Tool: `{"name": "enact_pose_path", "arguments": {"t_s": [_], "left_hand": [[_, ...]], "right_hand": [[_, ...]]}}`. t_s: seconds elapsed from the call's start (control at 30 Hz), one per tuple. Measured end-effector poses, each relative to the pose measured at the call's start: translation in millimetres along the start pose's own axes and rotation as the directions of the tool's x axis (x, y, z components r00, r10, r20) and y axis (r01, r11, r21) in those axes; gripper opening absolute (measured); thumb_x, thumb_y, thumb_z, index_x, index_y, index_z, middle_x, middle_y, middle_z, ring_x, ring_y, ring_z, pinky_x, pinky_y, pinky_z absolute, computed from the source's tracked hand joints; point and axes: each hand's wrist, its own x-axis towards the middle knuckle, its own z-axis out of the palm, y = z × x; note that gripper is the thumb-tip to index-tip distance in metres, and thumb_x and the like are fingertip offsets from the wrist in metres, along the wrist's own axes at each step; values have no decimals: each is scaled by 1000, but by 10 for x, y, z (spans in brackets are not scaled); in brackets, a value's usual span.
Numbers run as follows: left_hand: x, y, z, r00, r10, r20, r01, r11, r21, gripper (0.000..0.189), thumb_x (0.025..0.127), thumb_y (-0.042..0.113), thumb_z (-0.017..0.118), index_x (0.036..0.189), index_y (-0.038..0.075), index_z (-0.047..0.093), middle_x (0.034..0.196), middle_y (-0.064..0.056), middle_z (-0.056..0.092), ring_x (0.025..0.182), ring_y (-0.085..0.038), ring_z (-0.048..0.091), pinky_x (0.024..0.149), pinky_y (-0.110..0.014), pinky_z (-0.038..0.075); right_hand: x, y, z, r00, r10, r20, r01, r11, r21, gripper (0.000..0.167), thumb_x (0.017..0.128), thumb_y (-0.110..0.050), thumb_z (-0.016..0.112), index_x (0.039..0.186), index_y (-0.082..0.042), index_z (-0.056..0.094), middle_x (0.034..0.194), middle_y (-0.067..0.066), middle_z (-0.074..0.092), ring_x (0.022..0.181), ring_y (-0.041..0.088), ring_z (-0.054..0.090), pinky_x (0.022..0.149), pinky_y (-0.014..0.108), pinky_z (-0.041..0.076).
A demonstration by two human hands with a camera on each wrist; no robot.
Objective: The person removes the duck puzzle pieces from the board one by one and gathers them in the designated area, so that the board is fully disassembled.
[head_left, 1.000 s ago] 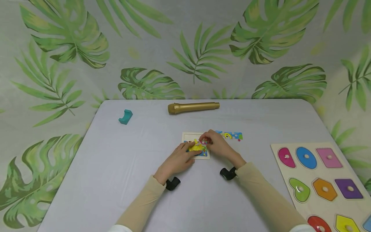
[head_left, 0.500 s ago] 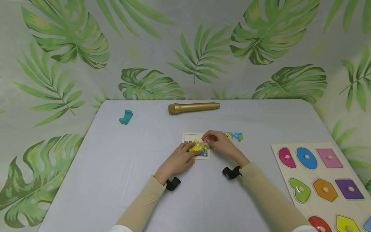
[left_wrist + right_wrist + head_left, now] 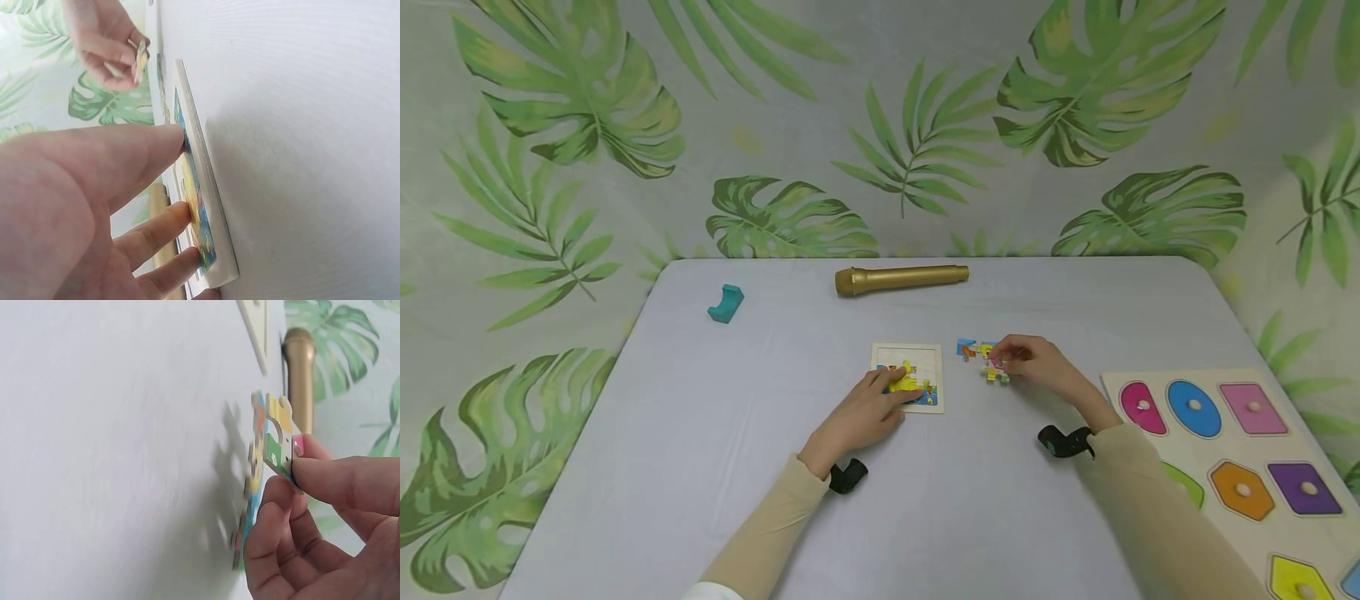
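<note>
My left hand [image 3: 859,412] rests on a small jigsaw puzzle board [image 3: 931,358] with a pale frame. Its fingertips press the assembled pieces in the lower part, as the left wrist view also shows. Bare wood shows in the board's upper and right parts. To the right, my right hand [image 3: 1048,368] pinches a jigsaw piece [image 3: 273,447] between thumb and fingers, patterned yellow, green and pink. That piece is tilted and held above the table, overlapping several loose jigsaw pieces [image 3: 967,348] in the head view. Those lie in a row beside the board, partly hidden by the hand.
A gold microphone [image 3: 902,279] lies towards the back edge of the white table. At the back left is a teal block [image 3: 726,303] with a curved notch. On the right, a large knobbed shape board [image 3: 1180,454] is partly covered by my right sleeve.
My right hand has lifted the jigsaw piece off the puzzle board and carried it right, to the loose pieces. The left hand has stayed in place on the board.
</note>
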Motion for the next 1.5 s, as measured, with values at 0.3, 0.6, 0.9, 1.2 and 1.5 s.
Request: {"name": "enact_pose_path", "arguments": {"t_s": [0.3, 0.6, 0.9, 1.2, 1.5], "left_hand": [[-5, 0, -3, 1000, -3, -1, 3, 1000, -10, 37, 97, 15, 56, 135, 17, 58, 147, -17, 37, 134, -36, 31, 111, -43, 23], [-2, -1, 5, 1000, -4, -8, 3, 1000, -11, 38, 98, 17, 55, 135, 17, 57, 147, -16, 36, 134, -37, 31, 111, -44, 23], [4, -19, 17, 1000, 1, -7, -1, 1000, 9, 38, 98, 17, 55, 136, 18, 56, 147, -16, 36, 134, -37, 31, 110, -44, 25], [-16, -54, -13, 1000, 3, 16, -3, 1000, -16, 39, 98, 17, 53, 137, 18, 55, 149, -15, 33, 135, -38, 27, 109, -51, 23], [-97, -108, -55, 999, -28, 16, 28, 998, -50, 38, 98, 17, 55, 136, 18, 56, 152, -15, 28, 137, -36, 25, 108, -55, 23]], "right_hand": [[-147, 203, -200, 998, 61, 17, -61, 998, -4, 17, 89, 1, 57, 103, 2, 66, 86, 11, 54, 74, 20, 49, 59, 30, 46], [-130, 218, -162, 999, 31, -12, -32, 993, -118, 16, 88, 4, 57, 99, 0, 67, 84, 7, 55, 75, 21, 50, 58, 28, 46], [-104, 220, -93, 997, -55, -61, 36, 959, -281, 12, 86, 5, 60, 92, -3, 67, 83, 8, 60, 81, 26, 56, 72, 39, 46], [-57, 79, -39, 992, -87, -94, 60, 966, -252, 13, 85, 8, 59, 93, 0, 65, 83, 9, 57, 80, 27, 57, 70, 39, 46], [152, -223, 308, 992, -128, -19, 125, 987, -99, 12, 89, 6, 59, 100, 3, 63, 93, 14, 63, 85, 26, 57, 74, 34, 48]]}}
